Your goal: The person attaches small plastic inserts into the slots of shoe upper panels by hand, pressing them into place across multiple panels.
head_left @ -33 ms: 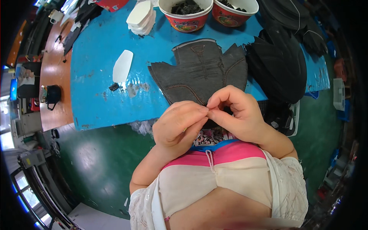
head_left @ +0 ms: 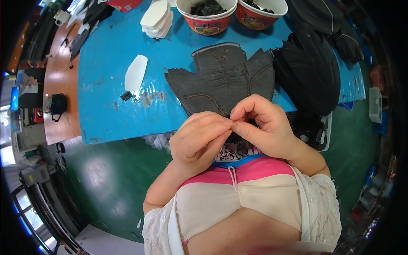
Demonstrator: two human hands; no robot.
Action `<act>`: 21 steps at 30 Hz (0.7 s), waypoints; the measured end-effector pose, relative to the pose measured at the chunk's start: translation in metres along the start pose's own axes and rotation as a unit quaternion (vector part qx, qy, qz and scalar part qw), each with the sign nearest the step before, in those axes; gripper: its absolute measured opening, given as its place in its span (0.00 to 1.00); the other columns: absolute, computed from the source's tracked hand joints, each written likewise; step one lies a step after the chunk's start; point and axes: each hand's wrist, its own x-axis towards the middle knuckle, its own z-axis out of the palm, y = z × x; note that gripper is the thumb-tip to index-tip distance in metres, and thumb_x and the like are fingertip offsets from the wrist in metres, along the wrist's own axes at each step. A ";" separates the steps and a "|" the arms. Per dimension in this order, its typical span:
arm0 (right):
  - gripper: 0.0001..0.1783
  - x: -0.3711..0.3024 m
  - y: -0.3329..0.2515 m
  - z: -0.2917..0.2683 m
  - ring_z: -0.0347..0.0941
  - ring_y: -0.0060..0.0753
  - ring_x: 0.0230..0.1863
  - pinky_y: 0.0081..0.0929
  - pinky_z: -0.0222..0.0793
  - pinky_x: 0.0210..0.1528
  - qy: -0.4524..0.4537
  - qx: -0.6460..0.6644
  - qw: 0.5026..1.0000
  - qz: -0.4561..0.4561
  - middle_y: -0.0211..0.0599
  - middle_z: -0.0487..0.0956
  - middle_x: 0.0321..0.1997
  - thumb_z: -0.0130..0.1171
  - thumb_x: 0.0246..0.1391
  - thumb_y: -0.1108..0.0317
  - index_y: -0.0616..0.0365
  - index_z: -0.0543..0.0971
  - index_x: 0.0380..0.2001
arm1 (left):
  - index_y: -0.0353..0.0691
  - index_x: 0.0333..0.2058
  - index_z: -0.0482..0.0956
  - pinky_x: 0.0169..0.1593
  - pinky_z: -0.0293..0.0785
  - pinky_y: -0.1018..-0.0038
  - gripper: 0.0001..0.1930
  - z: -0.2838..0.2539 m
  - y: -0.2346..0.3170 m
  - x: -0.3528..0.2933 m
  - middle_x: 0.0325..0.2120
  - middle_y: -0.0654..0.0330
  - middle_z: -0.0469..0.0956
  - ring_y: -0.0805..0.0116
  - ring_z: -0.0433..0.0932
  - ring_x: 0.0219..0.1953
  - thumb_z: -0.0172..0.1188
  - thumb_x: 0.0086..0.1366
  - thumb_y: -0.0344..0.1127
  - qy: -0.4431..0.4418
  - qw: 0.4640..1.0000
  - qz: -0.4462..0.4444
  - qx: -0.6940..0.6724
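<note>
My left hand [head_left: 198, 137] and my right hand [head_left: 264, 126] meet at the near edge of the table, thumbs and fingertips pinched together. Whatever sits between the fingertips is too small or hidden to name. Just beyond them lies a dark grey shoe upper [head_left: 227, 78] with brown stitching and jagged, notched edges, spread flat on the blue table cover [head_left: 106, 114]. Its near part is hidden behind my hands. Left of it are a white shaped piece [head_left: 136, 73] and a small black piece [head_left: 126, 96].
Two red-and-white paper tubs [head_left: 207, 24] [head_left: 262, 18] with black scraps stand at the back, beside a stack of white pieces [head_left: 156, 19]. Black shoe parts [head_left: 312, 78] are piled on the right. A dark mug [head_left: 58, 104] stands on the brown table at left.
</note>
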 end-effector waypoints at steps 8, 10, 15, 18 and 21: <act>0.11 0.003 -0.003 -0.004 0.67 0.14 0.40 0.14 0.65 0.42 -0.024 0.209 0.974 0.082 0.31 0.71 0.40 0.55 0.57 0.81 0.56 0.65 0.36 | 0.35 0.35 0.78 0.38 0.74 0.68 0.13 -0.001 -0.002 0.012 0.32 0.55 0.80 0.58 0.79 0.34 0.65 0.49 0.20 -0.023 0.994 -0.065 -0.081; 0.13 0.003 -0.006 -0.005 0.64 0.14 0.37 0.14 0.63 0.41 -0.004 0.161 0.984 0.076 0.32 0.70 0.38 0.54 0.57 0.83 0.55 0.62 0.34 | 0.34 0.37 0.77 0.36 0.74 0.73 0.15 -0.001 -0.002 0.010 0.32 0.55 0.79 0.63 0.78 0.33 0.65 0.49 0.18 -0.040 0.993 -0.080 -0.071; 0.13 0.010 0.001 -0.011 0.61 0.13 0.35 0.13 0.61 0.38 -0.027 0.073 0.997 0.009 0.32 0.70 0.38 0.54 0.57 0.82 0.54 0.62 0.33 | 0.35 0.36 0.77 0.36 0.75 0.76 0.12 0.001 -0.002 0.001 0.32 0.59 0.78 0.72 0.78 0.32 0.64 0.52 0.20 -0.003 0.979 -0.171 -0.112; 0.13 0.017 -0.004 -0.019 0.62 0.13 0.32 0.13 0.61 0.33 -0.012 0.132 0.989 0.066 0.31 0.70 0.35 0.55 0.57 0.81 0.54 0.62 0.33 | 0.32 0.44 0.75 0.39 0.76 0.80 0.13 -0.004 -0.004 -0.002 0.39 0.56 0.77 0.72 0.79 0.38 0.57 0.60 0.15 0.009 0.936 -0.228 -0.268; 0.13 0.023 -0.006 -0.017 0.63 0.14 0.29 0.14 0.62 0.31 0.025 0.183 0.982 0.044 0.32 0.70 0.34 0.54 0.57 0.81 0.54 0.61 0.33 | 0.30 0.46 0.74 0.41 0.78 0.79 0.13 -0.010 0.008 0.006 0.39 0.53 0.78 0.69 0.80 0.40 0.57 0.63 0.19 0.059 0.860 -0.363 -0.354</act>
